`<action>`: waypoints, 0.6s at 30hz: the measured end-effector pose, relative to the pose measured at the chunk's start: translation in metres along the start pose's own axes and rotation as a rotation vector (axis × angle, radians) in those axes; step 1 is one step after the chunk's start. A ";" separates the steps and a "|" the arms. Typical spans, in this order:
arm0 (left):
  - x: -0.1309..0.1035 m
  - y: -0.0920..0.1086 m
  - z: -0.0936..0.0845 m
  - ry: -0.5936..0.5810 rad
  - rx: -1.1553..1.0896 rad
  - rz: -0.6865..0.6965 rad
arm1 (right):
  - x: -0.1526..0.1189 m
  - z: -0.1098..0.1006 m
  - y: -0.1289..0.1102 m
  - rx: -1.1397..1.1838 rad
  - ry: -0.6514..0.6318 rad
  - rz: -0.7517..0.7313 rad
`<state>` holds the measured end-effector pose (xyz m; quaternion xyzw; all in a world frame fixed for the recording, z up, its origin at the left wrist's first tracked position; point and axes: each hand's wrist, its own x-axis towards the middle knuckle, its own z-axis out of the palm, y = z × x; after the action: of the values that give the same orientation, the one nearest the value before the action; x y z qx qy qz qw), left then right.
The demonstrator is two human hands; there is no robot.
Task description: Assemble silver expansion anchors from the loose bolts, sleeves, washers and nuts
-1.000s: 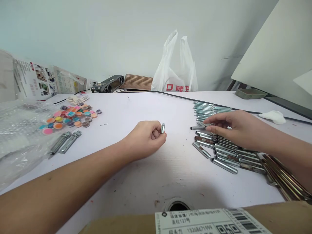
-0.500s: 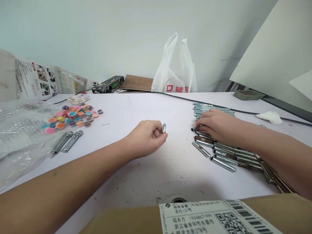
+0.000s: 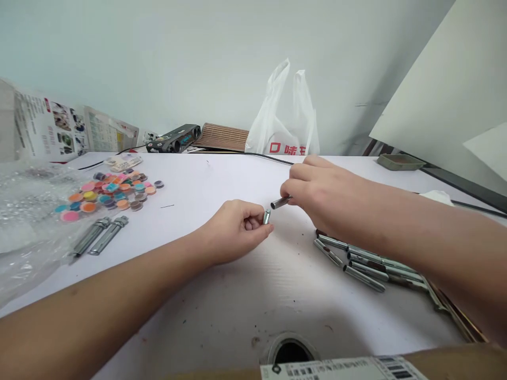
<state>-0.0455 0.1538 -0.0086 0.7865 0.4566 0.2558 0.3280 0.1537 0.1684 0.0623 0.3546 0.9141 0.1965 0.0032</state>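
Observation:
My left hand (image 3: pixel 241 229) is closed around a small metal bolt (image 3: pixel 266 216), whose end sticks up between thumb and forefinger. Close beside it, my right hand (image 3: pixel 315 190) grips a metal sleeve (image 3: pixel 280 202), a hollow tube with its open end facing the bolt. A narrow gap separates the two parts. Under and in front of my right forearm lie several loose metal sleeves (image 3: pixel 364 277), some with rusty patches. At the left, two assembled expansion bolts (image 3: pixel 109 235) with nuts lie side by side on the white table (image 3: pixel 206 316).
Many small coloured pots (image 3: pixel 119 192) sit at the left, by clear plastic wrap (image 3: pixel 35 211). A white plastic bag (image 3: pixel 283 121) stands at the back, and a green tray (image 3: pixel 400 162) back right. A cardboard box (image 3: pixel 222 373) and a round hole (image 3: pixel 293 351) are at the front.
My right hand has lifted a sleeve from the pile and carried it left to the bolt in my left hand. My left hand stays nearly in place; the view has shifted slightly.

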 end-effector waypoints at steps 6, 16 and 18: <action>0.001 -0.006 -0.001 -0.045 0.124 0.045 | 0.010 -0.013 -0.011 -0.240 -0.094 -0.107; 0.000 -0.005 0.000 -0.024 0.134 0.054 | 0.011 -0.016 -0.013 -0.358 -0.090 -0.211; 0.001 -0.004 0.000 -0.030 0.127 0.052 | 0.010 -0.020 -0.012 -0.363 -0.085 -0.215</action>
<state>-0.0470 0.1559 -0.0115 0.8211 0.4463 0.2231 0.2772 0.1350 0.1597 0.0776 0.2566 0.8954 0.3413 0.1264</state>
